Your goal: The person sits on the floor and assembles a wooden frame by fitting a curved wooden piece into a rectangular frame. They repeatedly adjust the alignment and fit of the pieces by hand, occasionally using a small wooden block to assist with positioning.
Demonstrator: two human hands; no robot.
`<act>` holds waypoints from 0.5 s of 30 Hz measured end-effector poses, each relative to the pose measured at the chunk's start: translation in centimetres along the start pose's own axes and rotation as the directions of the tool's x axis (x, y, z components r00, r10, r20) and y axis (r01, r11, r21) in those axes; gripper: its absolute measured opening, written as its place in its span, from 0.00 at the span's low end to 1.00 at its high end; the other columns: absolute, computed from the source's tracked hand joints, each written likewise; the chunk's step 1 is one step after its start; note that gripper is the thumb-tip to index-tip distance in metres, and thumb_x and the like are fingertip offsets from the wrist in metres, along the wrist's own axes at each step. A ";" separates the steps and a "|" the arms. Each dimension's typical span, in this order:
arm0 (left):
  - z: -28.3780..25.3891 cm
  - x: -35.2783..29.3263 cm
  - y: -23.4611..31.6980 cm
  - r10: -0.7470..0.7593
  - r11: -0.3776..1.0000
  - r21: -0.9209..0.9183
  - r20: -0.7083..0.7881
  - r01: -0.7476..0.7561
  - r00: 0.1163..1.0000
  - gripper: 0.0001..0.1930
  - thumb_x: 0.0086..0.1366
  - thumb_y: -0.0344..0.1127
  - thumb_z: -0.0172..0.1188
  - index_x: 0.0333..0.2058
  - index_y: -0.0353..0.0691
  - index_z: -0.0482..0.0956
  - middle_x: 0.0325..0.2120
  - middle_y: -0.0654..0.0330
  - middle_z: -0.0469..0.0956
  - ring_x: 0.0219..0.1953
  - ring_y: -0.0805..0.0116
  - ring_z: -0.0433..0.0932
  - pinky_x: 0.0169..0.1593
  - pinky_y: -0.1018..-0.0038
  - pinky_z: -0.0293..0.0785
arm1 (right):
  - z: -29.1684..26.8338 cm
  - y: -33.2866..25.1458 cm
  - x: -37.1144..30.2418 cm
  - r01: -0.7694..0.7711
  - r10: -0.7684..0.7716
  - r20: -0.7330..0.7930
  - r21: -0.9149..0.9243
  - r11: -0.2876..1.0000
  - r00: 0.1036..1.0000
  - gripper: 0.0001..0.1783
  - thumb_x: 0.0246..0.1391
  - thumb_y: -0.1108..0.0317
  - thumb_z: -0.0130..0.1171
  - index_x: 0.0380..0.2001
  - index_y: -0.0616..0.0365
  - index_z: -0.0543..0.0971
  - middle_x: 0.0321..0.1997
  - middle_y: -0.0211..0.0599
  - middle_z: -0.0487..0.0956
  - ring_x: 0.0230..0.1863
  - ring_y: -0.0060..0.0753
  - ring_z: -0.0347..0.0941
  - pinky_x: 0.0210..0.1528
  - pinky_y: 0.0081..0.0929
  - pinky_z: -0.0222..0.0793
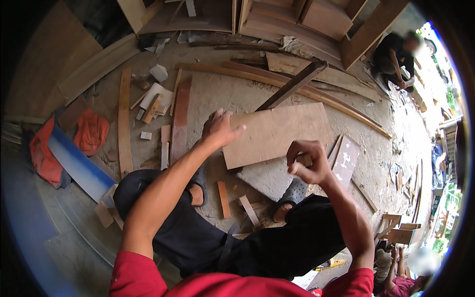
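A rectangular light-brown plywood board [277,131] lies in front of me, its near edge over a pale grey slab [269,178]. My left hand [218,129] is at the board's left end, thumb stretched out and fingers apart, with nothing seen in it. I cannot tell whether it touches the wood. Above the board's near right edge is my right hand [311,161], its fingers curled in toward the thumb. Whatever it may hold is too small to make out. A dark wooden bar [294,84] slants up from behind the board's far edge.
Long planks [125,123] and offcuts [224,199] litter the dusty floor around my feet. An orange-red bag [91,131] and a blue-white panel [79,163] lie at left. Wooden cabinets [292,29] stand at the far side. Other people [393,57] sit at far and near right.
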State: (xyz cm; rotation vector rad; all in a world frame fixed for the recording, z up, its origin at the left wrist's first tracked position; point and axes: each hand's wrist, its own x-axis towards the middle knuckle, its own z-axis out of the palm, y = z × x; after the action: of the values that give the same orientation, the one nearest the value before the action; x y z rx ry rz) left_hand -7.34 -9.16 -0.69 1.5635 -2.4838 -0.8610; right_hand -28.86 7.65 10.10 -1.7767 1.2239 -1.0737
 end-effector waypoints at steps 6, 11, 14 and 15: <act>-0.4 -1.3 2.5 0.088 0.996 0.017 0.099 -0.090 0.991 0.39 0.54 0.62 0.58 0.54 0.36 0.68 0.52 0.45 0.71 0.55 0.50 0.69 0.58 0.62 0.64 | 0.3 -2.5 -1.3 -0.094 0.138 0.332 -0.144 0.985 0.933 0.26 0.42 0.45 0.69 0.18 0.59 0.74 0.16 0.38 0.71 0.20 0.43 0.70 0.24 0.33 0.63; 0.1 -1.4 4.1 0.083 0.994 0.053 0.187 -0.094 0.979 0.40 0.52 0.64 0.59 0.55 0.37 0.68 0.49 0.44 0.73 0.53 0.49 0.72 0.56 0.61 0.66 | 0.6 -4.0 -2.2 -0.069 0.168 0.492 -0.213 0.975 0.854 0.29 0.40 0.41 0.66 0.26 0.61 0.79 0.28 0.45 0.78 0.34 0.50 0.75 0.35 0.40 0.68; 0.9 -1.6 4.4 0.074 0.994 0.072 0.166 -0.087 0.983 0.43 0.52 0.66 0.59 0.58 0.38 0.65 0.47 0.43 0.75 0.52 0.48 0.73 0.54 0.61 0.67 | 0.9 -4.5 -2.4 -0.095 0.261 0.603 -0.293 0.951 0.754 0.29 0.39 0.43 0.67 0.31 0.60 0.80 0.32 0.46 0.79 0.38 0.51 0.75 0.40 0.41 0.69; 1.1 -1.6 4.7 0.065 0.995 0.066 0.181 -0.078 0.981 0.44 0.52 0.66 0.59 0.59 0.38 0.64 0.47 0.42 0.75 0.52 0.48 0.73 0.54 0.61 0.67 | 1.1 -4.3 -2.8 -0.097 0.282 0.619 -0.315 0.944 0.733 0.29 0.38 0.43 0.68 0.31 0.60 0.80 0.33 0.46 0.79 0.38 0.51 0.76 0.40 0.41 0.69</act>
State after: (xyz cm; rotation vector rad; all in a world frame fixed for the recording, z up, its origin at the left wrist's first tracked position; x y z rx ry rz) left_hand -10.75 -5.88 1.07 1.4670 -2.7060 -0.9497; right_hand -26.86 11.68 12.78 -1.9274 1.0825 -0.1060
